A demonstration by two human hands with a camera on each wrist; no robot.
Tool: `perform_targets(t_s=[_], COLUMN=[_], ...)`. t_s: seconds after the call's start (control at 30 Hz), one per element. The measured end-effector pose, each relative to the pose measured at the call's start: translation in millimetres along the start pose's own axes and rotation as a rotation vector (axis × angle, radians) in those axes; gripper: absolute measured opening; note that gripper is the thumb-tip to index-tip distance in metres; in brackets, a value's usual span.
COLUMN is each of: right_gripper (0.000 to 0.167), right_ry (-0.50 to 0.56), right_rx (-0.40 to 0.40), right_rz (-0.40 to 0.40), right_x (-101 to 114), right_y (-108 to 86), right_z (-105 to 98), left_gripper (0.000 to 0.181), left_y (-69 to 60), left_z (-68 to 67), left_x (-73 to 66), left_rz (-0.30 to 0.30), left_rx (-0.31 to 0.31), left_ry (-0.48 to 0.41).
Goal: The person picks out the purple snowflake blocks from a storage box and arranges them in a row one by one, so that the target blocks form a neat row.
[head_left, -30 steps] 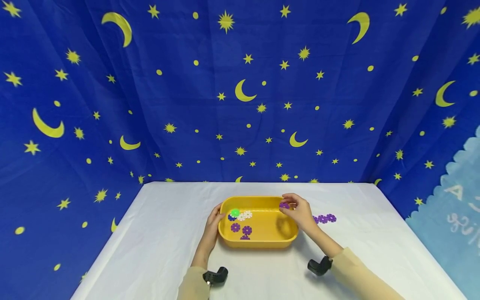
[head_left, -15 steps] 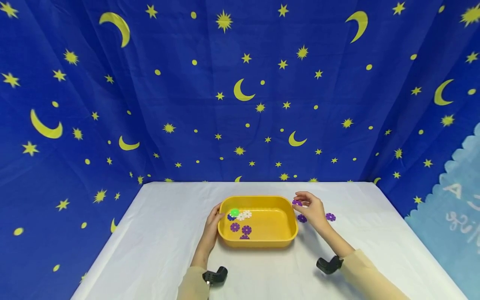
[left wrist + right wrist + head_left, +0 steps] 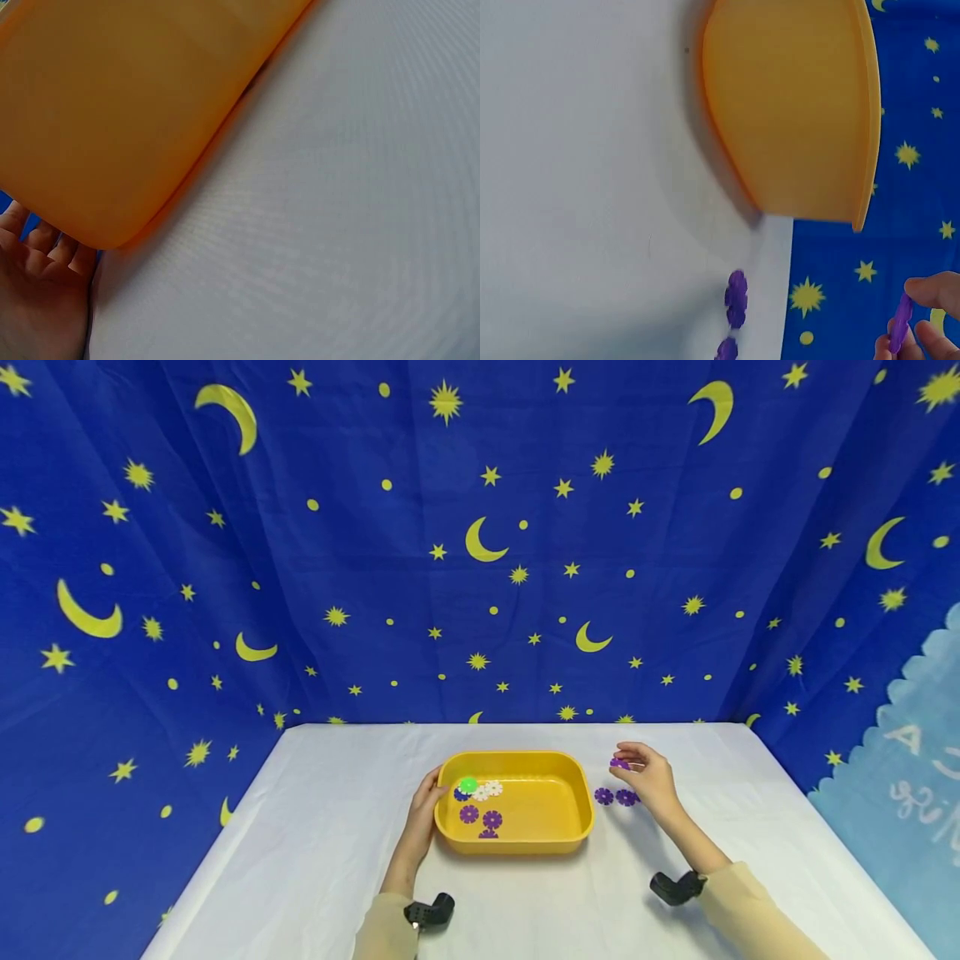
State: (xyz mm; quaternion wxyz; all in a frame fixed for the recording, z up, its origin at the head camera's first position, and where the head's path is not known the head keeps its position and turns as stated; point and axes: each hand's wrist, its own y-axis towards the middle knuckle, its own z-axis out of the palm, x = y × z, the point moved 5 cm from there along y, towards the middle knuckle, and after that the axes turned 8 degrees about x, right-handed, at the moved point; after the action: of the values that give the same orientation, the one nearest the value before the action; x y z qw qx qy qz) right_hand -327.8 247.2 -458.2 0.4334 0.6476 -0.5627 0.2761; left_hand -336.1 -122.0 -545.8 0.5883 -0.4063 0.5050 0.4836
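Observation:
My left hand (image 3: 422,806) grips the left end of a yellow plastic tub (image 3: 513,847), its thumb over the rim. In the left wrist view, the fingers (image 3: 43,238) lie against the tub's far side. My right hand (image 3: 651,781) is raised above the table to the right of the tub, pinching a purple snowflake disc (image 3: 901,322) between thumb and fingers. Below it, a purple disc (image 3: 603,796) and another purple disc (image 3: 626,797) lie in a row on the cloth. My hand may hide more of that row.
In the tub's left half lie a green disc (image 3: 468,785), a blue disc (image 3: 461,795), white discs (image 3: 492,788) and several purple discs (image 3: 492,819). A white cloth (image 3: 330,860) covers the table. A blue star-patterned curtain (image 3: 420,568) stands behind and at the sides.
My right hand has moved rightward from above the tub's right end, carrying the purple disc out over the table. The left hand and the tub have stayed in place.

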Motion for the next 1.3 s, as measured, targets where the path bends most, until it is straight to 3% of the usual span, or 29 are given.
perform_targets(t_s=[0.77, 1.3], right_gripper=[0.035, 0.039], right_ry=[0.005, -0.003], right_rx=[-0.141, -0.158], right_rz=[0.087, 0.177], right_x=[-42.6, -69.1], right_y=[-6.1, -7.5], right_z=[-44.3, -59.1], left_gripper=[0.052, 0.051], left_y=[-1.0, -0.6], left_z=[0.1, -0.8], left_x=[-1.3, 0.7], left_rz=[-0.006, 0.006], left_rx=[0.007, 0.003], left_ry=[-0.007, 0.021])
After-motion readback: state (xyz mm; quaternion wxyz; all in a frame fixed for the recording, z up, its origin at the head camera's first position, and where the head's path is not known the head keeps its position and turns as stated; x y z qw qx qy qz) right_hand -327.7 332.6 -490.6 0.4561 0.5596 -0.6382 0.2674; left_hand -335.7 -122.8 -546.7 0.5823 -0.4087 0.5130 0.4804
